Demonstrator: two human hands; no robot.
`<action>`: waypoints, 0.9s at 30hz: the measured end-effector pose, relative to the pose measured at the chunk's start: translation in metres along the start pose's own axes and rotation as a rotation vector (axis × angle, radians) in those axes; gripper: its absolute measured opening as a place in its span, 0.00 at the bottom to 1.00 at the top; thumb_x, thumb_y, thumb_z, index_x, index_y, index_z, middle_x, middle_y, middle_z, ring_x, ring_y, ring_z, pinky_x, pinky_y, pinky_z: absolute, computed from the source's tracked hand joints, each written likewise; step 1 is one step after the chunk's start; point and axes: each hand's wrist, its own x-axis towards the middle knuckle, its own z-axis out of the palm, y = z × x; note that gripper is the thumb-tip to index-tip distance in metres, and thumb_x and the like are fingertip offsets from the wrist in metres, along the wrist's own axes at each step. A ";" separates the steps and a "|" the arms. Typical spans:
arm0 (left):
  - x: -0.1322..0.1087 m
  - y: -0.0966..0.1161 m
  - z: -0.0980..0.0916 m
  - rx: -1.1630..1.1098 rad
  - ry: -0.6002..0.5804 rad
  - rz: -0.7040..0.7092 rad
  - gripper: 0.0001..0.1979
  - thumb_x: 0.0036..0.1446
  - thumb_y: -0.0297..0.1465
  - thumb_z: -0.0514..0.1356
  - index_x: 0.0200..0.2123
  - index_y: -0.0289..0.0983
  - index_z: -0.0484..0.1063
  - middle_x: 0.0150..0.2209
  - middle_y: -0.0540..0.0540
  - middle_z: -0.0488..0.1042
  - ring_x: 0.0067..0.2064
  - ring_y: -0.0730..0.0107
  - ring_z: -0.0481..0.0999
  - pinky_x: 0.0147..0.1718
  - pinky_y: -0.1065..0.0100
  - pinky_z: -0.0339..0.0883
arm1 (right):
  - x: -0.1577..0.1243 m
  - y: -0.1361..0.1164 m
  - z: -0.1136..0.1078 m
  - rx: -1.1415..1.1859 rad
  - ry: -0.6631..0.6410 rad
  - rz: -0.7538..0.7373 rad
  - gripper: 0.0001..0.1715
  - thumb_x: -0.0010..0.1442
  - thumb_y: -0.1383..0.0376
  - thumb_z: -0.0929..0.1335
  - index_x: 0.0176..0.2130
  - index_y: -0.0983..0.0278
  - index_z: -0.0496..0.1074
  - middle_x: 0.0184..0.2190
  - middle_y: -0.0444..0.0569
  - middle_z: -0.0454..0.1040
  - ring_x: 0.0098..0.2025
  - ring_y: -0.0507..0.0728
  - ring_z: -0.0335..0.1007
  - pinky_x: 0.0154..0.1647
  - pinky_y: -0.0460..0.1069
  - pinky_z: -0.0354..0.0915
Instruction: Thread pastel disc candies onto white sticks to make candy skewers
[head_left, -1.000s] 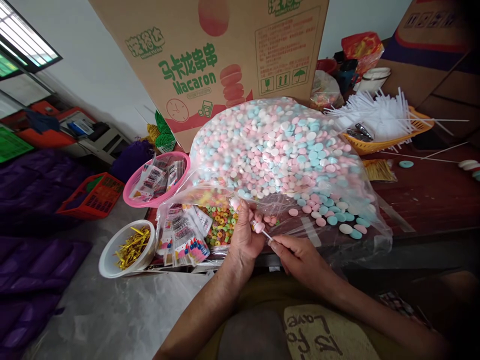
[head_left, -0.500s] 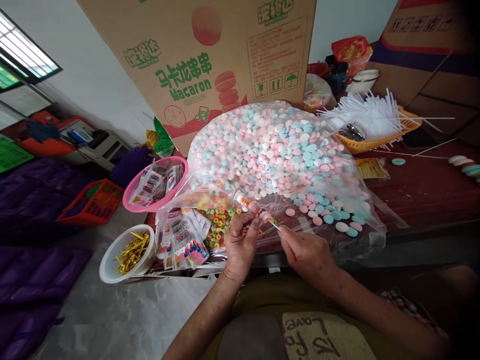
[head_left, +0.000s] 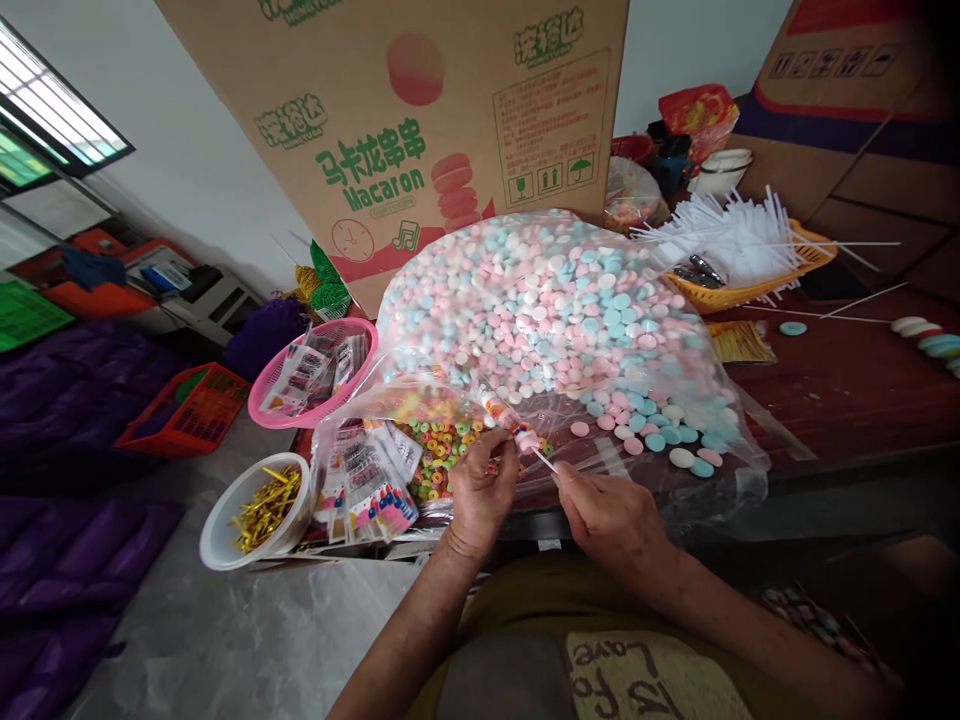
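Note:
A candy skewer [head_left: 504,412] in a clear printed wrapper slants up and left over the plastic sheet, between my two hands. My left hand [head_left: 481,492] is closed in a pinch at the wrapper's lower end. With thumb and fingers, my right hand [head_left: 613,515] grips the white stick [head_left: 544,460] that comes out of the wrapper. Small ring candies [head_left: 439,455] lie behind my left hand, beside a fan of printed wrappers [head_left: 367,490]. Pink, blue and white candy discs [head_left: 667,437] are spread beyond my right hand.
A large clear bag of candy discs [head_left: 525,300] leans before a cardboard box [head_left: 465,120]. At left stand a pink basket [head_left: 330,410] of wrappers and a white bowl [head_left: 214,530] of gold twist ties. A yellow basket [head_left: 750,290] of white sticks sits at right.
The skewer and both hands stay nearly in place; my right hand has shifted slightly left and down. The whole view has tilted a little upward.

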 end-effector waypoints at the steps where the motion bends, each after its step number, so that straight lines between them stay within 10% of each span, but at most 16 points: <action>1: 0.001 0.001 0.000 -0.010 -0.007 -0.024 0.06 0.48 0.31 0.63 0.32 0.41 0.77 0.30 0.48 0.78 0.29 0.71 0.76 0.32 0.71 0.69 | 0.000 0.000 0.000 -0.005 0.004 -0.005 0.12 0.59 0.73 0.61 0.37 0.73 0.73 0.16 0.45 0.70 0.19 0.50 0.65 0.24 0.47 0.55; 12: 0.014 -0.005 -0.013 0.257 -0.220 0.164 0.09 0.48 0.25 0.59 0.33 0.41 0.75 0.32 0.46 0.77 0.33 0.68 0.74 0.35 0.70 0.64 | -0.004 0.003 0.001 -0.060 0.007 -0.109 0.12 0.57 0.74 0.61 0.37 0.72 0.72 0.16 0.46 0.71 0.20 0.51 0.66 0.24 0.47 0.55; 23: 0.028 0.005 -0.036 -0.347 -0.491 -0.312 0.05 0.47 0.31 0.62 0.25 0.36 0.71 0.24 0.51 0.66 0.24 0.78 0.61 0.22 0.76 0.59 | 0.005 0.008 -0.011 0.108 -0.221 0.108 0.19 0.63 0.68 0.56 0.32 0.66 0.72 0.19 0.46 0.73 0.18 0.50 0.65 0.19 0.46 0.48; 27: 0.025 0.003 -0.028 -0.429 -0.376 -0.379 0.08 0.47 0.35 0.63 0.28 0.36 0.72 0.20 0.52 0.66 0.19 0.80 0.60 0.18 0.77 0.56 | 0.006 0.007 -0.009 0.126 -0.237 0.100 0.19 0.63 0.69 0.56 0.32 0.66 0.72 0.19 0.46 0.73 0.19 0.50 0.66 0.21 0.46 0.49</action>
